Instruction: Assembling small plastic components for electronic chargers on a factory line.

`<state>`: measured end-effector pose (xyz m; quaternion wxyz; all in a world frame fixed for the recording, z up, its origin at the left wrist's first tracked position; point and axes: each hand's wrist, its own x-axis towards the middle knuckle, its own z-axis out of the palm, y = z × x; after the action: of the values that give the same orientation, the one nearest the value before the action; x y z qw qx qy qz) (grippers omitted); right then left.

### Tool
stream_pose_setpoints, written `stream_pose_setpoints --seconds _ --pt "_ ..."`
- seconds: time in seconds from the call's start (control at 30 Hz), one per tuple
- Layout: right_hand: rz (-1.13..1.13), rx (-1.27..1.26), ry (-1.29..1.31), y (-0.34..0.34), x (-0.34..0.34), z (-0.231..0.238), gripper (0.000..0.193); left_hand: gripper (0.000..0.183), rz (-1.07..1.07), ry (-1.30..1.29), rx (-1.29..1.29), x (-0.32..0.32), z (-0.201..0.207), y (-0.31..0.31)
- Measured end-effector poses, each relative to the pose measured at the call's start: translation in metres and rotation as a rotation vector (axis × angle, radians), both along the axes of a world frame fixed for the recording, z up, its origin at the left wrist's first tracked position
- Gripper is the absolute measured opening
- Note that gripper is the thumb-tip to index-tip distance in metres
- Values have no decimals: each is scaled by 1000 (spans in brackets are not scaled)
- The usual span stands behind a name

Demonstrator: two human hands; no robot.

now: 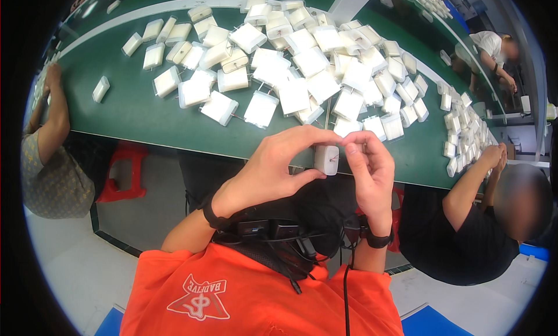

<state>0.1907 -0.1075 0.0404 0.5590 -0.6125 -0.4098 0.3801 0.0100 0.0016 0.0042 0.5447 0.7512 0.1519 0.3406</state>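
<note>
My left hand (270,162) grips a small white block (326,160) with rounded corners at the table's near edge. Its thumb is under the block and its fingers reach over the top. A thin reddish wire shows on the block's end face. Just right of it, my right hand (372,167) has its fingers curled and pinched by the block's upper corner, close to my left fingertips. Whatever lies in that pinch is too small to make out. Beyond my hands lies a heap of similar white blocks (293,95), many in clear wrap, some with short pins or wires.
The green table (128,112) carries a lone white block (101,89) at the left. Co-workers sit on both sides, the right one (476,220) by another pile of blocks (465,133). A red stool (122,173) stands below at the left. Black cables (290,243) hang at my chest.
</note>
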Motion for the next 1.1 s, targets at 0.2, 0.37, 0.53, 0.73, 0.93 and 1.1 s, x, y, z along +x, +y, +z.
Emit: stream_pose_setpoints --seconds 0.2,0.37,0.53,0.73,0.93,1.1 --pt "37 30 -45 -3 10 1 12 58 -31 3 87 0 2 3" --pt "71 1 -189 -6 15 -2 16 59 -35 50 61 -2 3 2" --pt "158 44 -283 -3 20 -2 13 63 -42 24 -48 -2 -3 1" --pt "141 5 -248 -3 18 -5 8 62 -38 36 -14 -3 -1 2" --pt "119 43 -278 -3 13 -7 8 62 -33 44 -4 -3 0 1" --pt "124 57 -234 -3 15 -7 14 62 -28 37 -20 -2 -1 0"
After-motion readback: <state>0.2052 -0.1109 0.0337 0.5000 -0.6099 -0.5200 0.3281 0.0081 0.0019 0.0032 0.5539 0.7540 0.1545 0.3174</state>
